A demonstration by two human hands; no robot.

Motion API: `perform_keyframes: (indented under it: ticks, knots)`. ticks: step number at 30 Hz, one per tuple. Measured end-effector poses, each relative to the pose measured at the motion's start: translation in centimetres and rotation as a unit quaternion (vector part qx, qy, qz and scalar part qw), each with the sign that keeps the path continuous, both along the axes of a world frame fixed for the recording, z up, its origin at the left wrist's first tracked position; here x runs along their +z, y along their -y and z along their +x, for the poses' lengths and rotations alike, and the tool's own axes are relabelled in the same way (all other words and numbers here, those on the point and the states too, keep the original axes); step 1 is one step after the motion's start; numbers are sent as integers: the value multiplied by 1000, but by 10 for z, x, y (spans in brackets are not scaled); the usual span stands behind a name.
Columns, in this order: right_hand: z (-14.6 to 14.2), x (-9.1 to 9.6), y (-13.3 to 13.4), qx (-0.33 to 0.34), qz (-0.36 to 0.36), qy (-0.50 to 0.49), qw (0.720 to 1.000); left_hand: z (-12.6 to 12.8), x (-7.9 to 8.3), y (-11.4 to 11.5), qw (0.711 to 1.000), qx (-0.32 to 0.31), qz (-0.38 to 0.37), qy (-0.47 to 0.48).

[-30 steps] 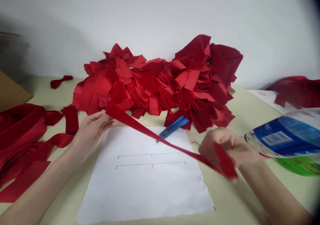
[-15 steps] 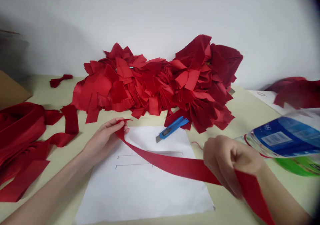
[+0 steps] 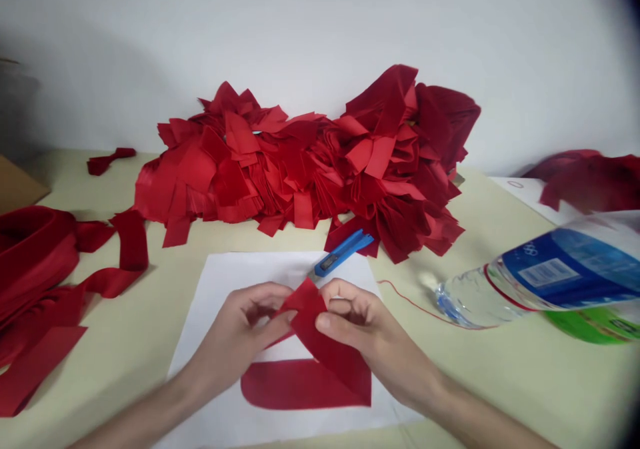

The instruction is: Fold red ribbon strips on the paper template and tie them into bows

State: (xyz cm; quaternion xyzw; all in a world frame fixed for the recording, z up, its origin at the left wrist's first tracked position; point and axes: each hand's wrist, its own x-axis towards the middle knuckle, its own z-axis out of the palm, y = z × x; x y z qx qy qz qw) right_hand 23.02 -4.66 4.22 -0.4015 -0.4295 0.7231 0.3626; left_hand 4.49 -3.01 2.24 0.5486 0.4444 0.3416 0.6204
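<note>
Over the white paper sheet (image 3: 220,282) my left hand (image 3: 240,332) and my right hand (image 3: 363,329) meet, both pinching the same red ribbon strip (image 3: 320,362). The strip is folded over: its two ends are held together between my fingertips, and the loop lies flat on the paper toward me. A blue utility knife (image 3: 344,252) lies just beyond my hands at the paper's far edge.
A big heap of cut red ribbon pieces (image 3: 310,162) sits against the wall. Long red ribbon (image 3: 45,269) is piled at the left. A clear water bottle with a blue label (image 3: 540,276) lies on its side at the right, with more red fabric (image 3: 590,179) behind it.
The strip was stretched out between my spread hands. Both hands have come together at the middle of the paper, folding the strip so its ends meet.
</note>
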Motion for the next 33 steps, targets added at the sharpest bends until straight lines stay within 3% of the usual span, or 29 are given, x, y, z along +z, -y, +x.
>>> perform_keyframes:
  ticks: [4, 8, 11, 16, 20, 24, 28, 30, 33]
  knots:
    - [-2, 0, 3, -72, 31, 60, 995, 5, -2, 9, 999, 11, -11, 35]
    - [-6, 4, 7, -83, 47, 107, 990, 7, -6, 11, 995, 24, -16, 92]
    - [-8, 5, 10, -108, 51, 89, 989, 10, -10, 16, 996, 29, 23, 79]
    - [-4, 5, 8, -84, 35, 57, 994, 13, -9, 26, 995, 28, 66, 72]
    - [13, 22, 2, -120, 168, 110, 972, 8, 4, 25, 989, -41, 60, 130]
    - [22, 39, 7, -51, 332, 272, 902, 4, 15, 22, 982, -84, 12, 168]
    - [11, 37, 19, 42, 369, 395, 840, 7, 15, 23, 992, -41, -16, 118]
    - [6, 34, 20, 51, 349, 423, 835, 8, 15, 23, 998, -8, -20, 57]
    - [9, 33, 13, 72, 260, 382, 884, 7, 19, 20, 1000, -16, 7, 6]
